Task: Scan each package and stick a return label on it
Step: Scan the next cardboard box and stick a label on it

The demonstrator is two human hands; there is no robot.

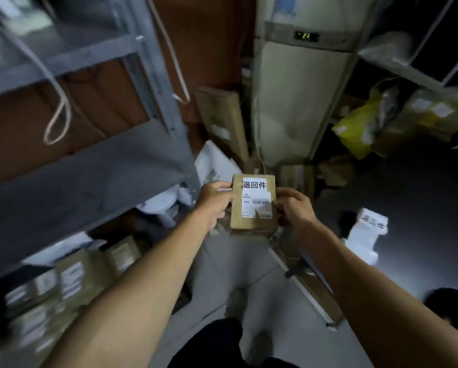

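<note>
A small brown cardboard package [237, 217] is held in the air at the middle of the view, between both hands. Near its top edge sits a white return label [254, 184] with bold black characters. Below that is a white shipping label [257, 205] with a barcode. My left hand [214, 200] grips the package's left edge, thumb on the front face. My right hand [295, 211] grips its right edge with curled fingers.
A grey metal shelf rack [89, 176] fills the left, with several labelled boxes [71, 282] below it. A tall white air conditioner [299, 88] stands ahead. A strip of white labels [366, 235] lies on the dark surface at right. More parcels [432, 115] sit on the right-hand shelf.
</note>
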